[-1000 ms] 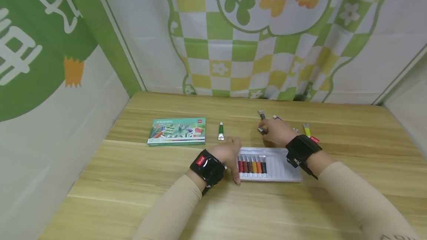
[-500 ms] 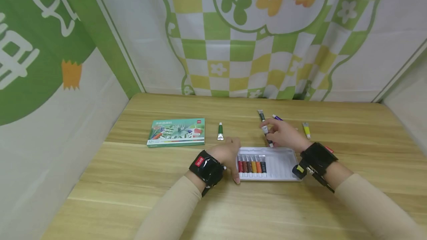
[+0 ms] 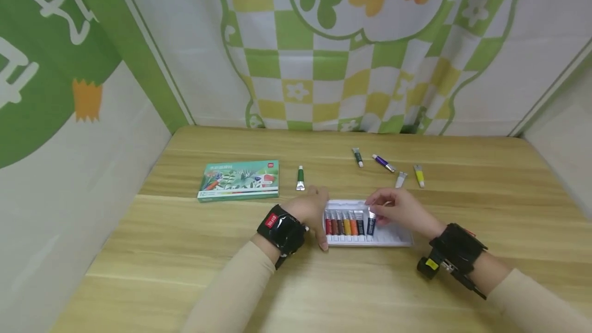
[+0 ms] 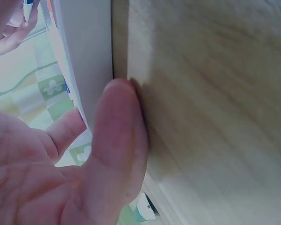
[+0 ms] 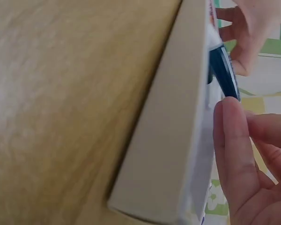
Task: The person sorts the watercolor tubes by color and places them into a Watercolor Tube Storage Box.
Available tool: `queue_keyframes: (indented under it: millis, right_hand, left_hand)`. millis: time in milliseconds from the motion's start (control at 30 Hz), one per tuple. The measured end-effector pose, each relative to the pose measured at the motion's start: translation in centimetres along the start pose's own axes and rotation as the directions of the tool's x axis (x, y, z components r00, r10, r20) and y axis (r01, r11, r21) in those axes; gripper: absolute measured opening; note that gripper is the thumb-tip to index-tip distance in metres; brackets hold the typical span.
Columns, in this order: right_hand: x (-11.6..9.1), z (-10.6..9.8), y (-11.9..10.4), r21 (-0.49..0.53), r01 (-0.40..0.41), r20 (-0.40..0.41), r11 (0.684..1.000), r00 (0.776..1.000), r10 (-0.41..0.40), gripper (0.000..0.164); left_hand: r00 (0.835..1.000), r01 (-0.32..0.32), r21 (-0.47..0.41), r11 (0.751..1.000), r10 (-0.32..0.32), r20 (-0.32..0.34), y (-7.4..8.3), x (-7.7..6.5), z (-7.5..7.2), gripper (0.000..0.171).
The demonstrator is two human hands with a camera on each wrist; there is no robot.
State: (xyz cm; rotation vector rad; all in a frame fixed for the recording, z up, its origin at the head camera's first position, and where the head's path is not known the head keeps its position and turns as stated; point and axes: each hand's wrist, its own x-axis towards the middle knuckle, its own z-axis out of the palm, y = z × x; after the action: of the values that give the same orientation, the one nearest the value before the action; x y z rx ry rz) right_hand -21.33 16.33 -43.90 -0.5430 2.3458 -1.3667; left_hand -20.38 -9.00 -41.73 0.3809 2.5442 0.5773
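Observation:
My right hand (image 3: 399, 208) pinches a dark blue paint tube (image 3: 371, 224) by its crimped end, over the white plastic tray (image 3: 393, 238). In the right wrist view the tube (image 5: 223, 70) slants down past the tray wall, its white cap toward the slots. Several tubes, from red through brown and orange to black (image 3: 361, 227), lie side by side in the tray's left half. My left hand (image 3: 311, 213) grips the tray's left end, thumb at the near corner and fingers at the far one. In the left wrist view the thumb (image 4: 114, 122) lies against the tray's side wall (image 4: 86, 56).
Behind the tray lie a green tube (image 3: 300, 178), a dark green tube (image 3: 357, 157), a purple tube (image 3: 383, 163), a white tube (image 3: 401, 179) and a yellow tube (image 3: 419, 176). A teal paint box (image 3: 239, 180) lies at the left on the wooden table (image 3: 324, 287). A patterned curtain (image 3: 296, 66) hangs behind.
My right hand has picked the dark blue tube up from behind the tray and brought it toward me, down to the slot beside the black tube. My left hand stays on the tray.

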Motion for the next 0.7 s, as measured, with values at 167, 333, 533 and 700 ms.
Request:
queue_keyframes:
  millis: [167,333,533,700]
  right_hand:
    - [0.3,0.4,0.1,-0.079,0.045,-0.016,0.996,0.999,-0.046,0.013]
    - [0.3,0.7,-0.3,-0.238,0.068,-0.014,0.969,0.997,-0.073,0.014]
    - [-0.2,0.9,-0.8,-0.343,0.096,-0.016,0.934,0.994,-0.108,0.015]
    - [-0.8,1.2,-1.1,-0.443,0.121,0.016,0.888,0.992,-0.127,0.013]
  left_hand:
    - [1.0,0.005,0.009,1.0,-0.005,0.002,0.0,0.1,-0.1,0.104]
    - [1.0,0.008,0.006,1.0,-0.008,0.007,0.0,0.1,0.0,0.102]
    - [1.0,-0.002,0.016,1.0,0.002,-0.001,0.0,-0.1,-0.1,0.101]
    - [1.0,0.008,0.011,1.0,-0.008,0.0,-0.1,0.0,0.0,0.101]
